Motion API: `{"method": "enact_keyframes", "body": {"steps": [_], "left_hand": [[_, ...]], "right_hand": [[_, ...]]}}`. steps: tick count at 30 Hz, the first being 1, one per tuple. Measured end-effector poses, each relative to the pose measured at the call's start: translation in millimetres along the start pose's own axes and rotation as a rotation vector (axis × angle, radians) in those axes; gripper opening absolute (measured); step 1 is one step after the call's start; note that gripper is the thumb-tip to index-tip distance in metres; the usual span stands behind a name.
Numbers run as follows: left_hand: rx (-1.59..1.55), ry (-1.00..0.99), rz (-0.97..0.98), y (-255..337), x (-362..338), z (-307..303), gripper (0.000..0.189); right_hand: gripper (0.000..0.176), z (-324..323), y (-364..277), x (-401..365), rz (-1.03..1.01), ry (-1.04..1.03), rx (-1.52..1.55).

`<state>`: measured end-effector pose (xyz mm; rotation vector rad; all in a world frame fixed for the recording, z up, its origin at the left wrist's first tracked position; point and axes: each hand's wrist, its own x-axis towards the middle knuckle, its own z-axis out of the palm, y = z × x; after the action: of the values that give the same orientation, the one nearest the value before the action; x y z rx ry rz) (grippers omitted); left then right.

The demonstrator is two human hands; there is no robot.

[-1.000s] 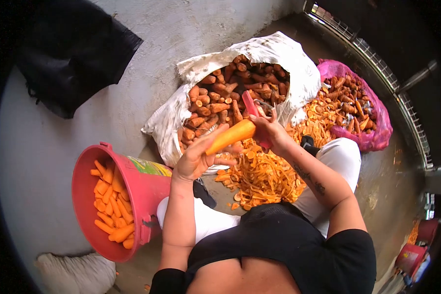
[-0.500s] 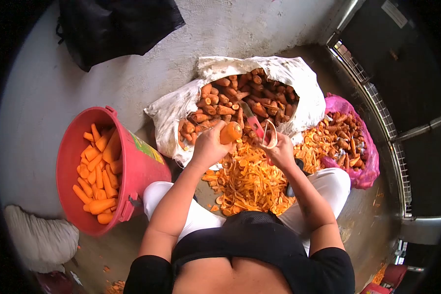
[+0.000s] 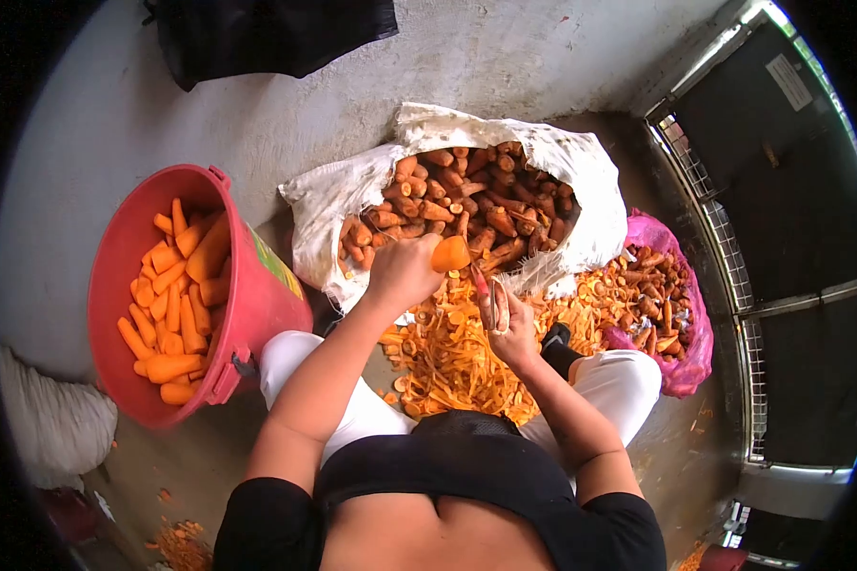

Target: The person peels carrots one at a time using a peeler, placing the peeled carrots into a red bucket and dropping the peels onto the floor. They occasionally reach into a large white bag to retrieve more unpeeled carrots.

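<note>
My left hand (image 3: 405, 276) is closed around a peeled carrot (image 3: 450, 253), whose bright orange end sticks out to the right. Just beside it, my right hand (image 3: 510, 333) grips a slim red-handled cutting tool (image 3: 483, 284) pointing up and left; whether it is a knife or a peeler cannot be made out. A small gap separates the tool from the carrot. Below both hands lies a heap of orange carrot peelings (image 3: 457, 362). Behind them, a torn white sack (image 3: 581, 176) lies open, full of unpeeled carrots (image 3: 448, 190).
A red bucket (image 3: 300, 324) with peeled carrots (image 3: 167, 333) stands tilted at the left. At the right sits a pink bag (image 3: 700, 362) with carrot scraps. Behind are a wall and a dark gate (image 3: 809, 219). A pale sack (image 3: 52, 419) lies at lower left.
The right hand has moved left and down, bringing the tool closer under the carrot. A pale curled loop by the tool no longer shows. The whole view has shifted slightly.
</note>
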<state>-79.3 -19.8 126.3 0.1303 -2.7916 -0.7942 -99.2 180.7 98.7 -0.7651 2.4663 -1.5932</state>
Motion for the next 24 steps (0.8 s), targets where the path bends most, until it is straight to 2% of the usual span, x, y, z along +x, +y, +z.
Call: {"method": "enact_keyframes", "body": {"steps": [3,6,7,13,16,24], "left_hand": [[-0.049,0.013,-0.008,0.0,-0.3,-0.8,0.019],[-0.07,-0.028,-0.046,-0.5,1.7,-1.2,0.018],[-0.062,-0.011,-0.038,-1.2,1.9,-0.6,0.018],[-0.012,0.026,-0.034,-2.1,1.0,-2.9,0.016],[0.007,0.022,-0.046,-1.7,1.6,-4.7,0.015],[0.089,0.086,-0.035,0.6,-0.2,1.9,0.015]], "right_hand": [[0.027,8.7,10.3,-0.9,0.116,0.002,0.065],[0.027,10.7,5.4,-0.8,0.135,-0.007,0.093],[0.026,16.5,9.1,-1.3,0.072,0.021,0.168],[0.029,16.9,0.8,-0.1,0.03,0.029,0.046],[0.032,12.6,-9.7,-0.6,0.16,-0.042,0.015],[0.035,19.0,3.2,0.3,0.11,-0.007,-0.04]]}}
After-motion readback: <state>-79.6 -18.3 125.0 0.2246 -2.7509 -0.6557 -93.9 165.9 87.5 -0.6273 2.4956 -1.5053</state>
